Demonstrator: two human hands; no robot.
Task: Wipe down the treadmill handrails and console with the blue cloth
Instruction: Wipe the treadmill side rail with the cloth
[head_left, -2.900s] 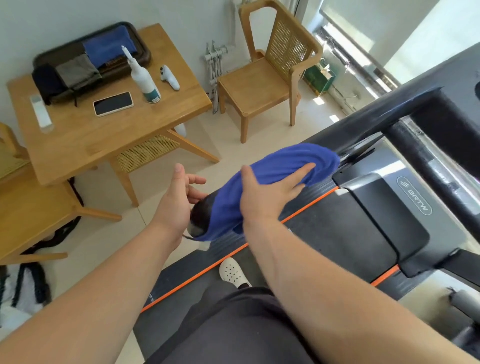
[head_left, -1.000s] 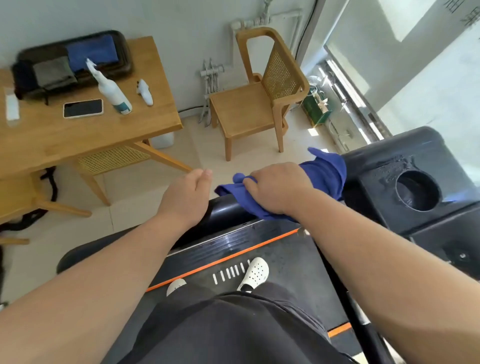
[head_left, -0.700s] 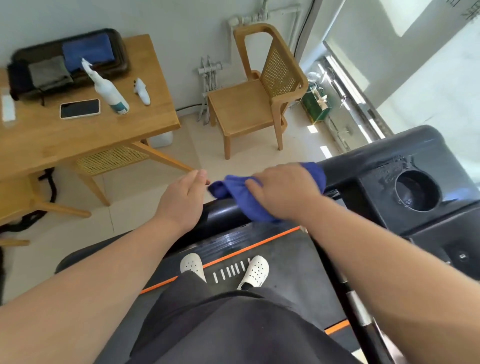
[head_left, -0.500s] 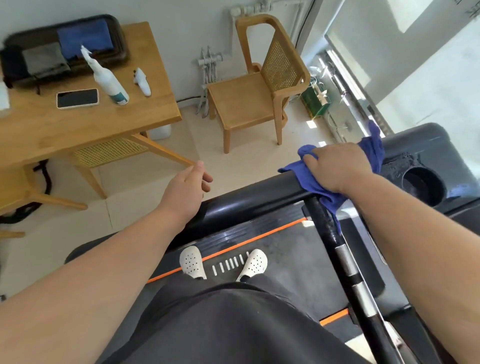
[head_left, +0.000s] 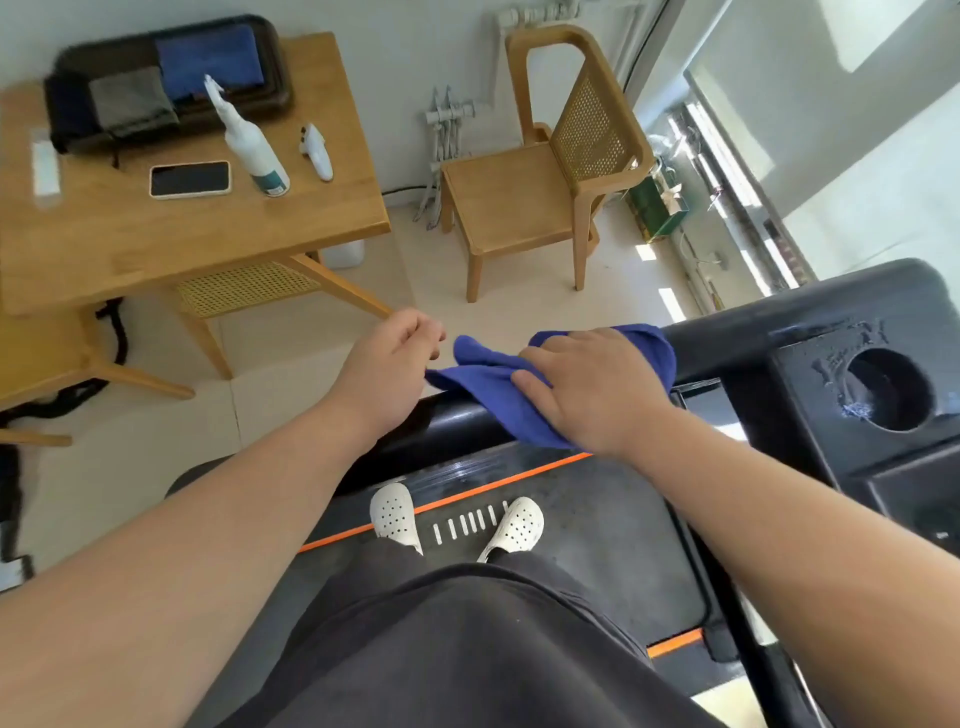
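Right hand (head_left: 597, 389) pressed palm-down on cloth (head_left: 498, 384), fingers spread flat over it, pinning it onto black handrail (head_left: 457, 421). Cloth draped over the rail at centre, loose corner sticking out toward 9 o'clock. Left hand (head_left: 387, 371) at 9 o'clock of the cloth, loosely curled, fingertips just beside that corner; touching or apart, cannot tell. Console (head_left: 831, 395) at 3 o'clock, round cup hole (head_left: 888, 389) in its top. Below the rail, belt (head_left: 587, 525) with orange stripe, two white shoes (head_left: 452, 525) standing on it. At 11 o'clock, wooden bench (head_left: 156, 244) carrying dark tray (head_left: 280, 78) with folded cloths, spray bottle (head_left: 249, 140) upright beside phone (head_left: 189, 179), small white device (head_left: 317, 150) just right of the bottle. At 12 o'clock, wooden chair (head_left: 540, 176) against the wall, well apart from the rail. Nothing lying on the rail between cloth and console.
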